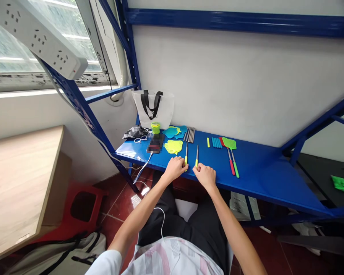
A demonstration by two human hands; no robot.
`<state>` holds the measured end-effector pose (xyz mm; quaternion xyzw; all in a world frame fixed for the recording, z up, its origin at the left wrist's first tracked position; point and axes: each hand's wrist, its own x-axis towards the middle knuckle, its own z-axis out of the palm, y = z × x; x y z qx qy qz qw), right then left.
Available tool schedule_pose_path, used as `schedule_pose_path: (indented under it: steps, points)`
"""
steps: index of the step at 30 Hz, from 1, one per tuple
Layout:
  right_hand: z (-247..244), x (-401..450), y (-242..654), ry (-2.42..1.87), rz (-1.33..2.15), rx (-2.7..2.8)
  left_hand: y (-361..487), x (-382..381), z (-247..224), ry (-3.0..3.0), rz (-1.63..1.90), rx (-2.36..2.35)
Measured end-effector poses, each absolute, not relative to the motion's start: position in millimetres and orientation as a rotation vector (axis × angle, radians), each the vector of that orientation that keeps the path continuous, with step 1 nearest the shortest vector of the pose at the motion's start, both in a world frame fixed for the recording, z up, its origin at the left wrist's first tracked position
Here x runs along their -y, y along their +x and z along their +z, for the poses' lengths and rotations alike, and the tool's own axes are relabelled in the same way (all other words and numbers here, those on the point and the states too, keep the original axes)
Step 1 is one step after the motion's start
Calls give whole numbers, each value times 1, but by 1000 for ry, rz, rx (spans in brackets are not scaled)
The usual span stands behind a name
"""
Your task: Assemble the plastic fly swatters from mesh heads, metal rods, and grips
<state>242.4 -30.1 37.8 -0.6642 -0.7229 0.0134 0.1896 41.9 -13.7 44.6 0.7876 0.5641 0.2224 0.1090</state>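
My left hand (176,167) is closed round the yellow handle of a metal rod (186,151) that stands out away from me. In my right hand (205,175) is a second yellow-handled rod (197,152), roughly parallel to the first. Beyond my hands lie several bare metal rods (190,135), a yellow swatter head (173,146) and blue swatter heads (178,131). A short yellow handle (208,142) rests beside several blue handles (216,143). Right of them are a green swatter (229,143) and a red swatter (229,158).
The blue shelf (260,168) also carries a phone (155,143) with a white cable, a green tub (155,128), scissors (140,139), a black plastic bag (134,132) and a white tote bag (163,110). Blue posts flank it; a wooden table (20,183) stands left.
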Motion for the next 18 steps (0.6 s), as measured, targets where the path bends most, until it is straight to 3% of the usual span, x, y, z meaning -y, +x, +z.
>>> schedule_pose_path:
  steps: [9, 18]
  points:
    - [40, 26, 259, -1803, 87, 2106, 45, 11, 40, 2314, 718, -1592]
    - [26, 22, 317, -1535, -104, 2168, 43, 6, 34, 2290, 787, -1504]
